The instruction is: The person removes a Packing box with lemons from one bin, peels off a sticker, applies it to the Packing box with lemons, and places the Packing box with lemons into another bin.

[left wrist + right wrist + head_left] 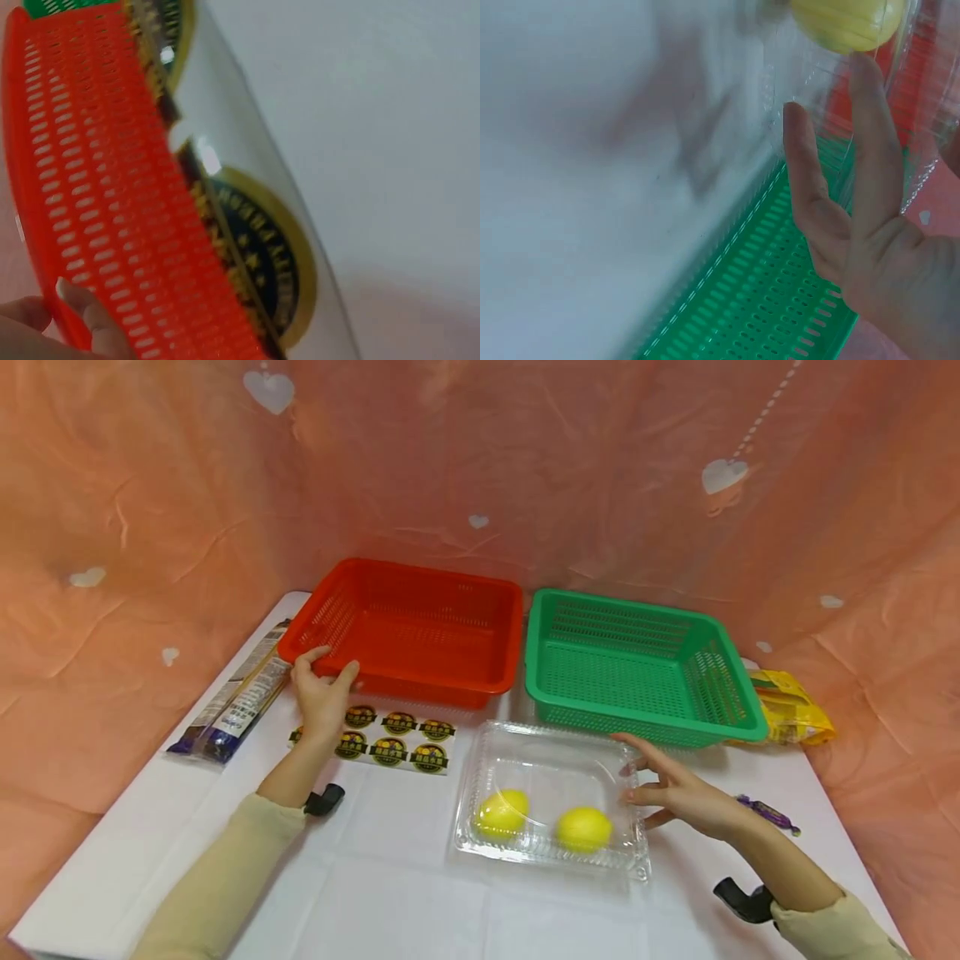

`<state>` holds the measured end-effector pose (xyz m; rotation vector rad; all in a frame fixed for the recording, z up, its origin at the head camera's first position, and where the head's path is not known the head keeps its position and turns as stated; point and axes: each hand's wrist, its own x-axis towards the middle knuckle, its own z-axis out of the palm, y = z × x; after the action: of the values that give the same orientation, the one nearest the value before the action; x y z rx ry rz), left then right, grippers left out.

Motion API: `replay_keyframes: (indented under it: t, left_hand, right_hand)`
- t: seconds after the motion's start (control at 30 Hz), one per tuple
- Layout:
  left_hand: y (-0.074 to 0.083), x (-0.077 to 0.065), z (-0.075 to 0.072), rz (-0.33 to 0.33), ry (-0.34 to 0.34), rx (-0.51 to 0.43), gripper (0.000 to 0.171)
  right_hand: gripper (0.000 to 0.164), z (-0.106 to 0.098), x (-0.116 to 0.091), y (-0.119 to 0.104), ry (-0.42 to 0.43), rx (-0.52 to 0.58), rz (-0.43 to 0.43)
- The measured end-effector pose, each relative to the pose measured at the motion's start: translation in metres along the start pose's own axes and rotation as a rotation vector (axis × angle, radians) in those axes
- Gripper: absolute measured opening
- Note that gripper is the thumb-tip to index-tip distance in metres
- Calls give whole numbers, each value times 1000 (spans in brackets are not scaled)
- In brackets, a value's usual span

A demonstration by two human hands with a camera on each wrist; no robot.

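Observation:
My left hand (322, 693) is at the front left corner of the red basket (495, 681), gripping its rim between thumb and fingers; the left wrist view shows the thumb (94, 319) over the outer wall. At the right side of a clear plastic clamshell box (555, 760) is my right hand (678, 793), fingers spread and fairly straight, touching the edge. Two yellow lemons (502, 814) lie inside the box. In the right wrist view a fingertip (864, 67) reaches beside one lemon (847, 22).
A green basket (738, 727) stands right of the red one, with a yellow packet (798, 706) beyond it. A sticker sheet (393, 739) lies before the red basket. Long packets (236, 710) lie at the left; a purple-wrapped candy (768, 812) sits at the right.

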<state>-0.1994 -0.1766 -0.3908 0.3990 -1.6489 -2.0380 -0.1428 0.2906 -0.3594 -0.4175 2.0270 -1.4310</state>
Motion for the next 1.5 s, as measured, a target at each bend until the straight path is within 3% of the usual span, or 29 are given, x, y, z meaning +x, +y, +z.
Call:
replay_keyframes:
  t: [0.23,0.37,0.5,0.67,0.8,1.03,1.17,1.27,1.37,1.5]
  left_hand:
    - [15,-3,-24,-55,-55,-37,64]
    - [22,-4,-42,-130,-47,-47,68]
    - [24,-2,-59,-179,-16,-41,60]
    - [22,4,-76,-204,-19,152,53]
    - [20,9,-82,-218,-73,301,49]
    - [14,13,-88,-271,-309,450,62]
    - [13,14,-92,-232,-467,574,76]
    - [14,13,-94,-214,-533,624,90]
    - [15,12,-98,-196,-588,612,79]
    - [27,3,-110,-90,-719,526,50]
  right_hand:
    - [85,-1,1,-1,-2,-15,16]
    - [87,-1,0,-5,2,-33,8]
    - [85,-2,-3,-6,5,-40,-3]
    - [80,-5,-9,-2,50,-28,9]
    - [77,-8,-14,0,82,-16,2]
    - [73,-12,-21,0,105,-12,-12]
    - [70,-14,-24,-1,123,-17,-15]
    - [67,-15,-25,-3,134,-36,-27]
    - [61,-16,-26,-5,151,-67,-67]
    - [51,-17,-25,-13,193,-128,-139]
